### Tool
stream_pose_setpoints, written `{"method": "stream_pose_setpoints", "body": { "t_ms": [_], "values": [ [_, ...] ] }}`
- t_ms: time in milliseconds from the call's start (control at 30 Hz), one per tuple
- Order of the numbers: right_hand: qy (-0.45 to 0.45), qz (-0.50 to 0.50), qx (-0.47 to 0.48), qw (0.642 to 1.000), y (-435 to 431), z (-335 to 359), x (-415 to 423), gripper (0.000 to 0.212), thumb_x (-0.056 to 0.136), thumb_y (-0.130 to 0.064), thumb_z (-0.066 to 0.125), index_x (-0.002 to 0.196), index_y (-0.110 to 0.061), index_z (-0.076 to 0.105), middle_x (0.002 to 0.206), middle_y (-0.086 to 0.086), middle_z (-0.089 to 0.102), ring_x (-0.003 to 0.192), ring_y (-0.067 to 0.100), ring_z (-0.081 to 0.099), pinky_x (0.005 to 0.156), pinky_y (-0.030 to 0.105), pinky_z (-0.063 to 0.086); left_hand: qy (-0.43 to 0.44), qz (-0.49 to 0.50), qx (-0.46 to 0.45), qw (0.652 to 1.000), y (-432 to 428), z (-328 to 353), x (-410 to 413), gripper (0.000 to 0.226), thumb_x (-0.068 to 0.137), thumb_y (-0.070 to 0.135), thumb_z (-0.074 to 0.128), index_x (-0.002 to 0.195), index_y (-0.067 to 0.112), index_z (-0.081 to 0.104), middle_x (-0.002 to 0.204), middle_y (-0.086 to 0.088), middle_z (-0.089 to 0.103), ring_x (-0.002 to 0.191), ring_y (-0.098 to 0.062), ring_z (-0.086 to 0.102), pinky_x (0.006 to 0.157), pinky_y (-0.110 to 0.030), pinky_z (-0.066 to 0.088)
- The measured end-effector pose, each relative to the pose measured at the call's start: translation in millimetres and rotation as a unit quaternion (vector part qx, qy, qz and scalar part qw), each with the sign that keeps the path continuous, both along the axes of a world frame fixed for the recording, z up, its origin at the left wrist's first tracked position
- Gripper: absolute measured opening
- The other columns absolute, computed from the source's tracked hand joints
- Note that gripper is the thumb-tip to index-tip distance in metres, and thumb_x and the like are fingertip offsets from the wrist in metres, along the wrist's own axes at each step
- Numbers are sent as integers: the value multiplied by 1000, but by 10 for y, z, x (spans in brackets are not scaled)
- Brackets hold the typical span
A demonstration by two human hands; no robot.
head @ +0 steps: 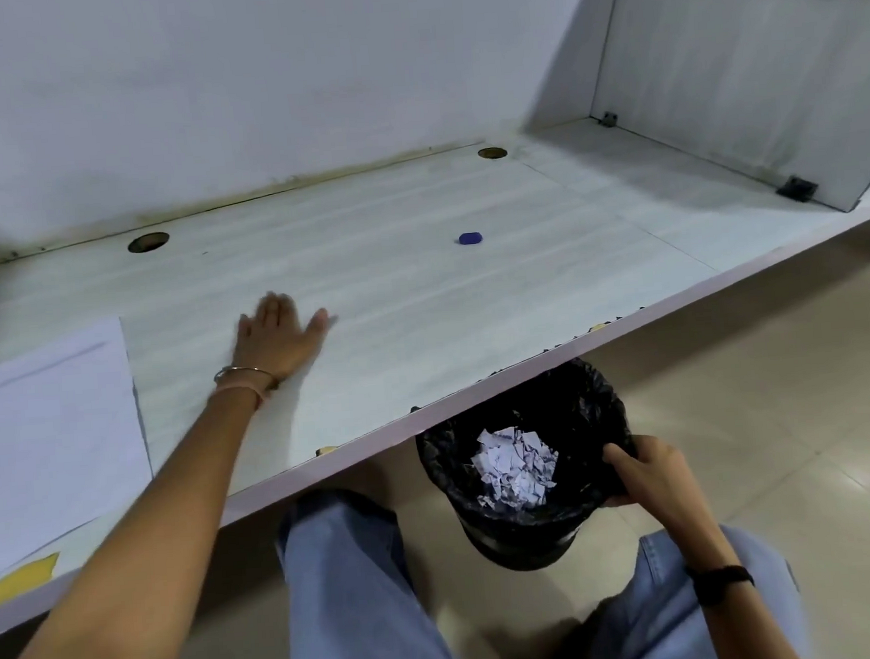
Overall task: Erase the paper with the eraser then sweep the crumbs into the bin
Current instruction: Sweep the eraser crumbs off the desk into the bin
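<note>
Paper (44, 434) lies at far L of desk (422, 320), yellow tape (20, 579) on its near corner. L arm reaches fwd over the desk. Left hand (279, 340) is flat on the top, palm down, fingers straight, thumb spread out to R. Blue eraser (470, 238) sits alone further back & R, well apart from the hand. Dark crumbs (497, 372) dot the front edge. Bin (515, 545), black-lined, is below that edge w/ paper scraps (514, 465) inside. Right hand (643, 469) grips its R rim, fingers curled over.
</note>
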State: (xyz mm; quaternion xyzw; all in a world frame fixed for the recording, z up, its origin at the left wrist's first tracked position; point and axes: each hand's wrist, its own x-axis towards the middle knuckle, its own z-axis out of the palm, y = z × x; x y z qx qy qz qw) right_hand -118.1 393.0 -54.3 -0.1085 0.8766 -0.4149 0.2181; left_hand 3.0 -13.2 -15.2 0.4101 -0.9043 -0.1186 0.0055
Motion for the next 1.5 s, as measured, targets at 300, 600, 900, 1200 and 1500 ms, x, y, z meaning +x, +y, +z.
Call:
{"method": "stream_pose_setpoints", "body": {
  "t_ms": [300,600,900,1200,1500],
  "values": [
    [-9,-4,4,1000,-101,-58,-48,23,92,-9,50,70,-3,48,62,15,65,47,23,69,46,29,46,4,-475,1,880,1863,-14,-582,93,87,70,2,156,8,3,163,-10,0,151,-18,4,123,-33,2],
    [-2,4,19,1000,-88,-16,-119,25,91,-9,49,68,-6,41,53,12,63,48,22,68,53,34,41,77,-197,-11,977,386,-13,-655,75,101,52,26,155,3,7,163,-14,2,151,-18,0,121,-41,5],
    [-14,-25,-3,1000,-93,-56,-150,22,90,-10,49,69,-4,48,54,9,67,49,23,69,66,47,54,1,-197,-33,980,202,53,-1429,106,82,82,14,155,7,9,164,-11,4,151,-22,5,122,-40,5],
    [-5,-49,-19,999,0,20,-202,23,91,-6,50,68,-4,50,61,11,65,50,26,69,62,51,55,-2,-571,5,821,1934,-12,-1111,92,86,74,4,155,15,-6,162,-3,-10,149,-10,-8,121,-28,-7],
    [1,-56,-6,998,88,-28,-212,23,89,-10,49,66,-6,48,62,15,71,51,22,70,66,49,55,46,-305,41,950,1226,8,-1115,100,83,78,-8,156,12,8,164,-5,-2,150,-19,-8,120,-42,-11]
  ]
}}
